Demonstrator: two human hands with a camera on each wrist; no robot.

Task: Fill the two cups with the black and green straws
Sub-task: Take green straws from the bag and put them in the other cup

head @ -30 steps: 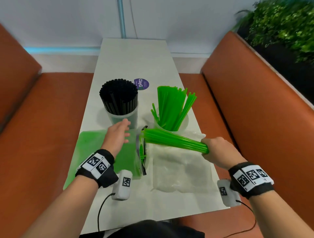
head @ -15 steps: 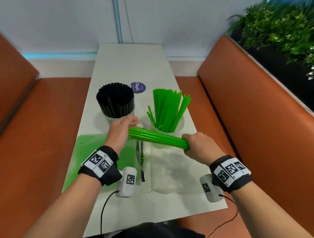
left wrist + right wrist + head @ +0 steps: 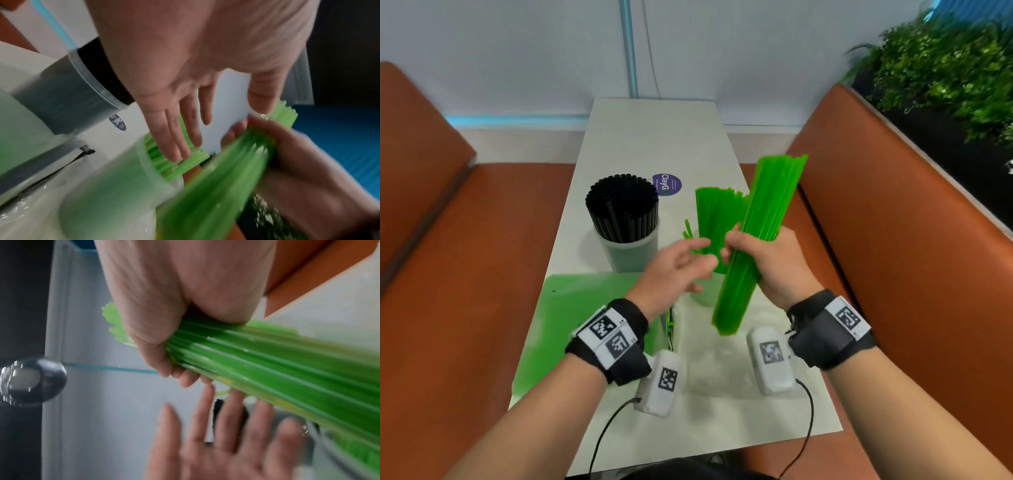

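A: Nearest to us, what do we see on the surface (image 3: 654, 428)?

B: We see a flat green sheet (image 3: 571, 308) on the near left and crinkled clear plastic (image 3: 722, 377) on the near right, under our wrists.

A: And our hands?

B: Our right hand (image 3: 774, 263) has its fingers wrapped tight round a thick bundle of green straws (image 3: 763, 222), gripped near the middle. The bundle stands steeply, its top leaning away to the right and its lower end hanging above the clear plastic. Our left hand (image 3: 678, 263) grips nothing; its fingers are spread and fairly straight, reaching toward the bundle, just beside our right fingertips. From the left wrist view, those fingers (image 3: 176, 138) lie over the straws in the cup.

A: Which cup?

B: The translucent green-straw cup (image 3: 115, 186), just behind our hands, partly filled with loose green straws (image 3: 712, 219). It is mostly hidden in the head view.

A: Farther on?

B: To its left stands the black-straw cup (image 3: 630, 253), packed with upright black straws (image 3: 623, 205). Beyond it we see a round purple sticker (image 3: 667, 184) on the surface.
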